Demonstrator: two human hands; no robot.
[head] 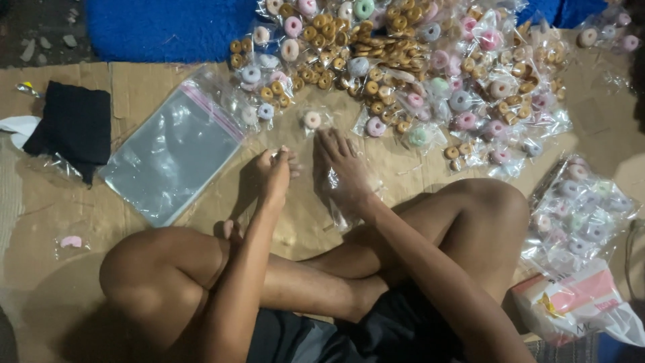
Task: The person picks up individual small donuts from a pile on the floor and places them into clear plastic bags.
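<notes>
The right hand (342, 171) is lying flat, fingers spread, pressing a clear bag (346, 202) onto the cardboard (80, 222) while the left hand (274, 173) is pinching its edge

Two hands, one black cloth (72, 128) (sweets uncountable).

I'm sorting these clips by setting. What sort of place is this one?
Probably a home floor used for hand-packing snacks. The person sits cross-legged on flattened cardboard, beside a heap of small bagged ring snacks and a stack of empty zip bags.
</notes>
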